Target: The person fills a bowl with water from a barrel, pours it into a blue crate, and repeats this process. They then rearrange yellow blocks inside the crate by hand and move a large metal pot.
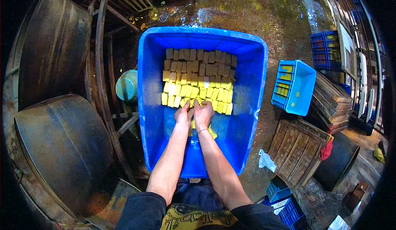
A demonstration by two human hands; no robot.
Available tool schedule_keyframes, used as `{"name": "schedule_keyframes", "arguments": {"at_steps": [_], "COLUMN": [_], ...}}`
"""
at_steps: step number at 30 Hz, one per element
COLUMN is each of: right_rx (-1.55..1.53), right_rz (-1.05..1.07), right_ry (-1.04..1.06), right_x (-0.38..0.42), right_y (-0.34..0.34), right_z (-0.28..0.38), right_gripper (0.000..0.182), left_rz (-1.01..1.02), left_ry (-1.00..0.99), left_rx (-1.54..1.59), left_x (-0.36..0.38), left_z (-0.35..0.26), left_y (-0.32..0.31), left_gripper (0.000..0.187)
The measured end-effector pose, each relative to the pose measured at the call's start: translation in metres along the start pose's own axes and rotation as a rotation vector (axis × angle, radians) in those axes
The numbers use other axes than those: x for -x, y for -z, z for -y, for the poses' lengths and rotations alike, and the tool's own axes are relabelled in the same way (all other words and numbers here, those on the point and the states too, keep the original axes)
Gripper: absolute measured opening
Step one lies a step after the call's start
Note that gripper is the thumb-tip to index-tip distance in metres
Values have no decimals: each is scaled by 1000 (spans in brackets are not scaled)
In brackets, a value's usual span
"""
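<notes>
A large blue plastic tub point(201, 32) stands in front of me. On its floor lie tight rows of small yellow blocks point(196, 91) that look like tofu; the far rows look brownish in shadow. My left hand point(183, 113) reaches to the near edge of the rows, fingers curled on a yellow block. Right beside it, my right hand point(203, 113) has bent fingers on the blocks too. The fingertips are partly hidden. A few loose yellow blocks point(212, 132) lie under and just behind my hands, nearer to me.
To the right a light blue crate point(304, 89) holds yellow pieces, beside stacked wooden trays point(330, 102). A wooden slatted panel point(298, 151) and a white plastic bag point(266, 160) lie nearer. On the left are wooden posts point(100, 52), a turquoise bucket point(126, 85) and large curved vats point(66, 143).
</notes>
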State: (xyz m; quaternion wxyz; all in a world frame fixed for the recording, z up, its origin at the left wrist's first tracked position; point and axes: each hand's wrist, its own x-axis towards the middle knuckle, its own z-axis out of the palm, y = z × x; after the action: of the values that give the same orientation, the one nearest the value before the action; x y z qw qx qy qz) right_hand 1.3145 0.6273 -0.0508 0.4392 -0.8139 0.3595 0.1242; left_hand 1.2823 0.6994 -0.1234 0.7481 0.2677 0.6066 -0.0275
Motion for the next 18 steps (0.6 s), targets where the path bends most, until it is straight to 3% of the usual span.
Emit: {"name": "schedule_keyframes", "arguments": {"at_steps": [5,10,15,18], "right_rx": [147,170,310,387], "right_rz": [-15,-23,2,139], "right_ry": [5,66,152,146], "right_x": [7,4,10,9], "right_y": [-10,-16,-4,-4], "right_z": [18,22,26,20], "right_gripper": [50,37,35,35], "left_rz": [27,38,-16,-31], "left_ry": [20,-84,-65,-84], "left_rx": [-8,-61,28,-45], "left_x": [18,12,28,15], "left_z": [-6,-1,-16,-12], "left_y": [-6,1,-9,-4], "left_gripper": [18,26,26,25]}}
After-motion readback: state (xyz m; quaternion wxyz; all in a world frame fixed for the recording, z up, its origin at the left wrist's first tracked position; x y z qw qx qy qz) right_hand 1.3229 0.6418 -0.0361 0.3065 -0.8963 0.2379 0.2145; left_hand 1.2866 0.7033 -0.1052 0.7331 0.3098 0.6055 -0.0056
